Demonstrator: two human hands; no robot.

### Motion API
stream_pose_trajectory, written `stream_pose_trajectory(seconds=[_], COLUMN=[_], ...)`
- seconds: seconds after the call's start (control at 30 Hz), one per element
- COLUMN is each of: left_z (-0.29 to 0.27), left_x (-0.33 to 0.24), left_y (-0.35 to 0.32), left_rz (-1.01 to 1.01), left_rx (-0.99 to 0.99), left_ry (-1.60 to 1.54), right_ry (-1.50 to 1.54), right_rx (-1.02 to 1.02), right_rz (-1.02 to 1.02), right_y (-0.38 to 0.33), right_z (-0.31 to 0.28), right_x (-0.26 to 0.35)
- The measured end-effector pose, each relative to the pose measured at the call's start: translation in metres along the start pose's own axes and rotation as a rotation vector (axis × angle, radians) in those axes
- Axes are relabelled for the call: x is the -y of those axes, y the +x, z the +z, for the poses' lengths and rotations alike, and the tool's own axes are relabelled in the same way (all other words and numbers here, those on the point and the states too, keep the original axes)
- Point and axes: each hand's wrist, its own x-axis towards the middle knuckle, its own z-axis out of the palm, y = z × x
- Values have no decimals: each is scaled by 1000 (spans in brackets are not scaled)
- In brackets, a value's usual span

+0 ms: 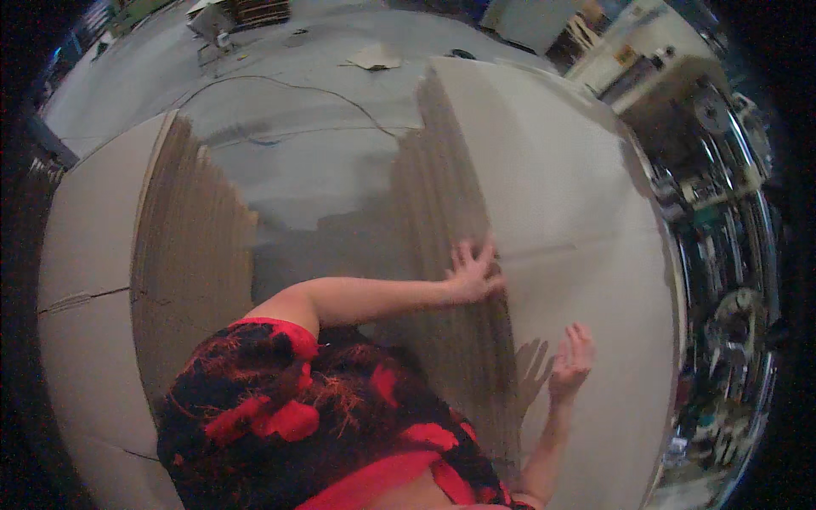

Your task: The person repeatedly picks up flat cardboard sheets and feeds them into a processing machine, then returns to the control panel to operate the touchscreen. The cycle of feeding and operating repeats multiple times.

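Observation:
On my right stands a tall stack of flat cardboard sheets (586, 195), its pale top sheet crossed by a crease line. My left hand (476, 274) reaches across to the stack's near-left edge, with its fingers spread at the rim of the top sheets. Slightly blurred, it appears to touch the edge. Over the top sheet, farther right and closer to me, is my right hand (573, 364). Its fingers stretch out with nothing in them, and a shadow falls on the cardboard beside it. Contact between that hand and the sheet cannot be made out.
A second cardboard stack (93, 229) rises on my left, with a gap of grey floor (297, 183) between the two. Machinery with metal rollers (722, 255) runs along the right side. A thin cable (314, 87) and a loose cardboard piece (374, 58) lie on the floor ahead.

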Motion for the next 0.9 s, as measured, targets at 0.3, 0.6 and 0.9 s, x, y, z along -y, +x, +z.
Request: stream_pose_trajectory(seconds=[0.3, 0.6, 0.9], left_z=[-232, -434, -732], left_x=[136, 163, 401], left_y=[60, 245, 359], left_rz=[318, 459, -213], left_rx=[741, 428, -497], left_ry=[-75, -14, -124], right_ry=[122, 134, 101], right_rx=[188, 393, 607], right_rz=[-242, -454, -878], right_y=[247, 472, 745], right_z=[119, 240, 442], right_x=[117, 190, 263])
